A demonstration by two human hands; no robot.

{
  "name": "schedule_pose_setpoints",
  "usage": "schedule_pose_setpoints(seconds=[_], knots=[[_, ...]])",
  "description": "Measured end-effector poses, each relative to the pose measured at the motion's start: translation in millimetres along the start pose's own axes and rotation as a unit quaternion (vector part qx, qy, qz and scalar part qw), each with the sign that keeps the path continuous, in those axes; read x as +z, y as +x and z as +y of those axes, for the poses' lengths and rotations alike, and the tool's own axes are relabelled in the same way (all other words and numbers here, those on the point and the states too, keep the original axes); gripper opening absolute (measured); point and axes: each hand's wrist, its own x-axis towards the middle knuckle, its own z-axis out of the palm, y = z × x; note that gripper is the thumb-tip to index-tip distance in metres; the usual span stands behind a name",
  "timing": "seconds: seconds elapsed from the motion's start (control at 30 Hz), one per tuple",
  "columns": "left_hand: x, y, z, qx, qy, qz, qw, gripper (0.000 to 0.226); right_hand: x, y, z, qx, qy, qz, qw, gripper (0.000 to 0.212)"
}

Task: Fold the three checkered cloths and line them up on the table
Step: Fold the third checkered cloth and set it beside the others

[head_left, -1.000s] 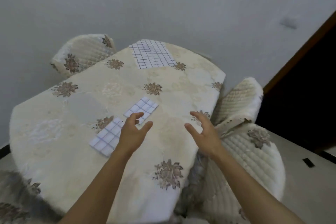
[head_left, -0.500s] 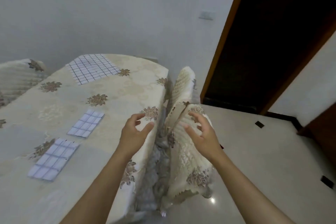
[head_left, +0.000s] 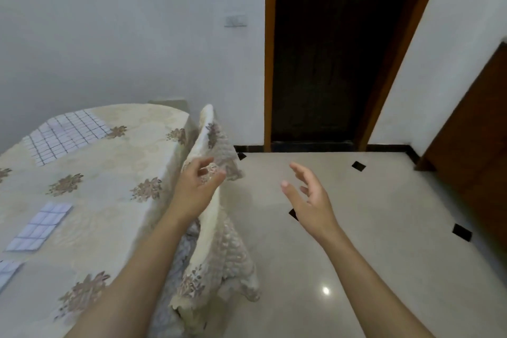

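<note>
Three checkered cloths lie on the table (head_left: 115, 162) at the left. A larger white one with dark grid lines (head_left: 65, 136) lies flat at the far end. A small folded pale-blue one (head_left: 41, 226) lies nearer, and the corner of another folded one (head_left: 8, 271) shows at the left edge. My left hand (head_left: 196, 186) hovers in front of the covered chair beside the table, fingers loosely spread, holding nothing. My right hand (head_left: 308, 196) is raised over the bare floor, fingers relaxed and empty. Neither hand touches a cloth.
A chair with a quilted floral cover (head_left: 216, 228) stands tight against the table's right side. A cream tiled floor (head_left: 370, 228) stretches to the right. A dark open doorway (head_left: 326, 49) is straight ahead and a brown door (head_left: 477, 145) at the far right.
The view has swung right, away from the table; the cloths slid toward the left edge. Both hands stayed raised and empty, now over the chair and floor instead of the tabletop.
</note>
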Motion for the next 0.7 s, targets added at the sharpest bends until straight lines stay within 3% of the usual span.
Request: schedule_pose_setpoints(seconds=[0.27,0.53,0.7], knots=[[72,64,5,-0.017,-0.007,-0.014,1.000,0.044,-42,61,36,0.034,-0.006,0.022,0.999,0.056],[143,189,25,-0.003,-0.048,-0.032,0.998,0.047,-70,202,32,-0.004,-0.071,0.035,0.997,0.055],[163,266,24,-0.002,-0.041,-0.029,0.999,0.049,-78,273,51,0.020,-0.076,0.065,0.995,0.052]])
